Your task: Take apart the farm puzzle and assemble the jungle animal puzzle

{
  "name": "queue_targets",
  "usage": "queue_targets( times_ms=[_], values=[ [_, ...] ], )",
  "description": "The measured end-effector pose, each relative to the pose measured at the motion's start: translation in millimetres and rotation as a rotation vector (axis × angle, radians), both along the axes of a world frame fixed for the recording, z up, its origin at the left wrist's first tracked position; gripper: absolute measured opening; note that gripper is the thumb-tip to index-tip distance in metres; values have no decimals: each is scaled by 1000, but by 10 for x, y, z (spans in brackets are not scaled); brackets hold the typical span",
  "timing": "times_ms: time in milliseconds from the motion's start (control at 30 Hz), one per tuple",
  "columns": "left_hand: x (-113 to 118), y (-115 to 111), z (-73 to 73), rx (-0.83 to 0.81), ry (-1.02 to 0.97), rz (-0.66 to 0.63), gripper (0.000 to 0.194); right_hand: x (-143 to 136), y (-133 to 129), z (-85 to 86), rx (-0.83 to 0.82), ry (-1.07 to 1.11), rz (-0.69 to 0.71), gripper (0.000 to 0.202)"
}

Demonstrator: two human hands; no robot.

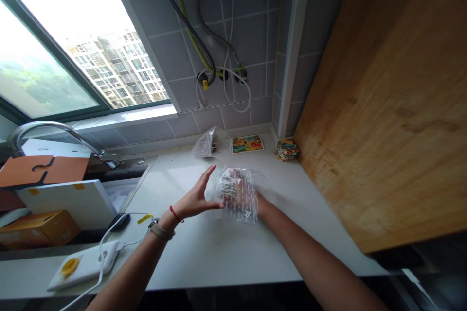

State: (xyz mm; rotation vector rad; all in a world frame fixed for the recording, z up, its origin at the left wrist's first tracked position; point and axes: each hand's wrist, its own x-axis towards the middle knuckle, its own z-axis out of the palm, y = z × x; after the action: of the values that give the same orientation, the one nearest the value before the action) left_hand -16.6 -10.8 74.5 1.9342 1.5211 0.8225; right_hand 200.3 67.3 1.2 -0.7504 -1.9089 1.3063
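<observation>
My right hand [245, 190] is inside a clear plastic bag [250, 211] printed with lines of white text. Through the film I see its fingers against a stack of small flat pieces [229, 187], which it appears to grip; the plastic blurs the fingertips. To the left of the bag, my left hand [200, 197] is open, thumb and fingers spread, with the thumb tip close to the bag's edge. A second clear bag [212, 143] with a similar dark stack inside lies farther back. Beside it is a colourful picture card [248, 144].
A pile of colourful pieces [287, 149] sits in the back corner, by a large wooden board [386, 121]. On the left are a faucet [62, 129], boxes [40, 228] and a white power bank [85, 265] with a cable. The white counter [204, 262] ends at a front edge.
</observation>
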Motion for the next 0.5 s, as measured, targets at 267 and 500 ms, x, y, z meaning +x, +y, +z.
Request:
queue_targets(
  times_ms=[267, 500],
  values=[
    [15, 339, -105, 23, 26, -268, 138, 180, 136, 144, -168, 13, 80, 78],
    [150, 443, -223, 20, 61, -304, 141, 74, 126, 222, -200, 141, -1, 62]
  ],
)
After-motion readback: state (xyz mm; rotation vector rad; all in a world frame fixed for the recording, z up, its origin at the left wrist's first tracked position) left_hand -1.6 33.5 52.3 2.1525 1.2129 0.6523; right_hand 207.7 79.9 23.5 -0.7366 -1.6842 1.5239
